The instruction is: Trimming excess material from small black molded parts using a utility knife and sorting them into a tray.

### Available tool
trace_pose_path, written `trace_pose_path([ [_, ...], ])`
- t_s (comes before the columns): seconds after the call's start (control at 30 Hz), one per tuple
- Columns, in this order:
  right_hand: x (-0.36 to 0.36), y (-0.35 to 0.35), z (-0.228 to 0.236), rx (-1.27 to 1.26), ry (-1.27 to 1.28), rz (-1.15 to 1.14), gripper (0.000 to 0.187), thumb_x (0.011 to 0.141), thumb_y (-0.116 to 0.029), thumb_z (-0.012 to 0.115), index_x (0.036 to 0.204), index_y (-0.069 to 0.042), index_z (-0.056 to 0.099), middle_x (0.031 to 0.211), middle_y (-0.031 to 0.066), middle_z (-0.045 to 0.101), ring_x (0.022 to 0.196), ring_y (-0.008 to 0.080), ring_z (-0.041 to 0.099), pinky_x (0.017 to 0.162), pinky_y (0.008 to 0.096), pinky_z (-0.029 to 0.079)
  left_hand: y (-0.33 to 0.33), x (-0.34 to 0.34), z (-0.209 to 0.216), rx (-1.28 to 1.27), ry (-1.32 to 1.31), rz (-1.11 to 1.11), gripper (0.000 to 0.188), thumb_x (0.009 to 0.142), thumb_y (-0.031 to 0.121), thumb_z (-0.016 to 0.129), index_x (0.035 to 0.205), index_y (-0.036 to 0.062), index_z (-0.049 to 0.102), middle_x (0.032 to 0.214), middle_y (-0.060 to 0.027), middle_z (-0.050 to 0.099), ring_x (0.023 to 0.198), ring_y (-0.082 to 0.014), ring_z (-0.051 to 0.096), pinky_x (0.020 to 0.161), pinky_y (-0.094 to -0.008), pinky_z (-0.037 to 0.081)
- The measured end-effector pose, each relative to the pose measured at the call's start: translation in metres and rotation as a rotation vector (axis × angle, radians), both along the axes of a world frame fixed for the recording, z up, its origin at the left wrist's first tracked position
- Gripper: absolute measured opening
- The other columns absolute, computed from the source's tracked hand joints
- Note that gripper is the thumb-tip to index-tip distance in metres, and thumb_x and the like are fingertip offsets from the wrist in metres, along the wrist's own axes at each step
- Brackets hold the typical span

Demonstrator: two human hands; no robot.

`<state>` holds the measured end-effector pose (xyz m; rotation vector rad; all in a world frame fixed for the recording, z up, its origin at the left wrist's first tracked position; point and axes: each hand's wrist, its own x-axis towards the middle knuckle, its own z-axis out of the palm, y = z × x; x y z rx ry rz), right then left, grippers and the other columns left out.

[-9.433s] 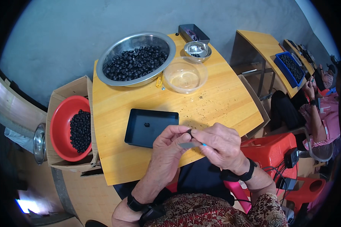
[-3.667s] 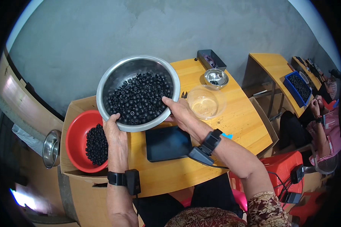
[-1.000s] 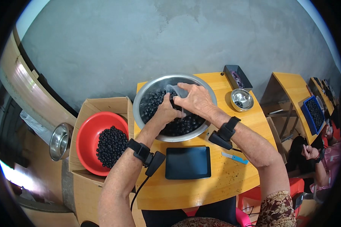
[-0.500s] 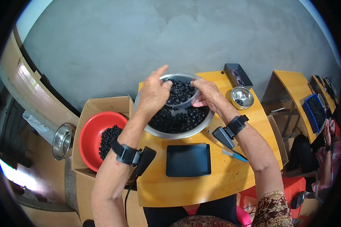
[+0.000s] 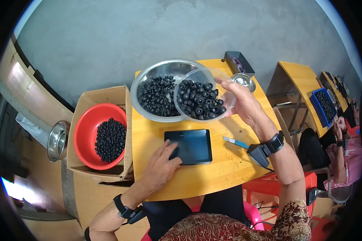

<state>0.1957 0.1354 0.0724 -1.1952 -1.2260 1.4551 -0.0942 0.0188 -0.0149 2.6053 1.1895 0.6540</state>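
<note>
My right hand (image 5: 248, 102) grips the right side of a clear plastic bowl (image 5: 192, 72), thumb at the rim. It is tilted and holds many small black round pieces, some with a hollow. The bowl is raised over the table, overlapping the right part of a wide steel basin (image 5: 142, 78) full of similar pieces. My left hand (image 5: 161, 165) lies at the left edge of a dark rectangular tray (image 5: 194, 148), its fingers apart and reaching over the rim. No pieces show in the tray. A blue-handled knife (image 5: 240, 143) rests right of the tray.
Left of the yellow table (image 5: 177, 188), a red basin (image 5: 83, 134) of black pieces sits in a cardboard box (image 5: 104, 94), beside a steel bowl (image 5: 57, 141). A dark bin (image 5: 245, 69) and small steel bowl (image 5: 248, 81) stand far right. A person (image 5: 342, 160) sits right.
My left hand has left the clear bowl and come down to the tray. My right hand has carried the bowl nearer and slightly right, off the middle of the steel basin.
</note>
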Motion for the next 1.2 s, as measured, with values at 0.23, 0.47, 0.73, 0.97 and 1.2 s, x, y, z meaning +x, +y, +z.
trace_pose_path([
  [0.23, 0.001, -0.053, 0.005, 0.154, -0.192, 0.019, 0.063, 0.089, -0.041, 0.058, 0.140, -0.004, 0.052, 0.073, -0.0016, 0.056, 0.064, 0.0073, 0.058, 0.058, 0.0223, 0.047, -0.028, 0.010, -0.010, -0.122, -0.123, -0.060, 0.012, 0.081, 0.009, 0.069, 0.090, 0.0042, 0.063, 0.122, -0.0189, 0.058, 0.120, -0.0373, 0.055, 0.098, -0.0436, 0.047],
  [0.47, -0.001, -0.078, -0.031, 0.195, -0.333, 0.033, 0.055, 0.091, -0.021, 0.063, 0.142, -0.006, 0.050, 0.083, 0.0004, 0.062, 0.075, 0.0039, 0.051, 0.073, 0.0227, 0.048, -0.042, 0.012, -0.009, -0.145, -0.134, 0.072, 0.019, 0.078, 0.010, 0.075, 0.091, 0.0040, 0.063, 0.118, -0.0169, 0.060, 0.108, -0.0359, 0.059, 0.095, -0.0421, 0.047],
  [0.73, -0.015, -0.087, -0.023, 0.487, -0.474, -0.006, 0.053, 0.087, -0.016, 0.066, 0.138, -0.006, 0.054, 0.112, 0.0125, 0.068, 0.082, 0.0124, 0.061, 0.077, 0.0277, 0.052, -0.038, 0.032, -0.011, 0.030, -0.170, 0.269, 0.106, 0.067, 0.032, 0.086, 0.152, 0.0097, 0.025, 0.151, -0.0306, 0.021, 0.134, -0.0470, 0.034, 0.109, -0.0518, 0.032],
  [0.97, -0.022, -0.091, -0.024, 0.617, -0.660, 0.010, 0.057, 0.080, -0.013, 0.071, 0.135, -0.007, 0.057, 0.082, 0.0101, 0.062, 0.069, 0.0185, 0.062, 0.066, 0.0314, 0.053, -0.035, 0.040, -0.021, -0.118, -0.205, 0.340, 0.129, 0.061, 0.034, 0.090, 0.154, 0.0007, 0.007, 0.153, -0.0301, 0.021, 0.139, -0.0457, 0.028, 0.114, -0.0503, 0.027],
  [1.2, -0.030, -0.095, -0.034, 0.975, -0.734, 0.024, 0.065, 0.072, -0.013, 0.076, 0.134, -0.014, 0.059, 0.076, 0.0085, 0.057, 0.065, 0.0234, 0.060, 0.062, 0.0331, 0.054, -0.031, 0.033, -0.029, -0.219, -0.298, 0.351, 0.131, 0.061, 0.027, 0.091, 0.154, 0.0001, 0.002, 0.151, -0.0269, 0.027, 0.138, -0.0413, 0.033, 0.113, -0.0486, 0.029],
])
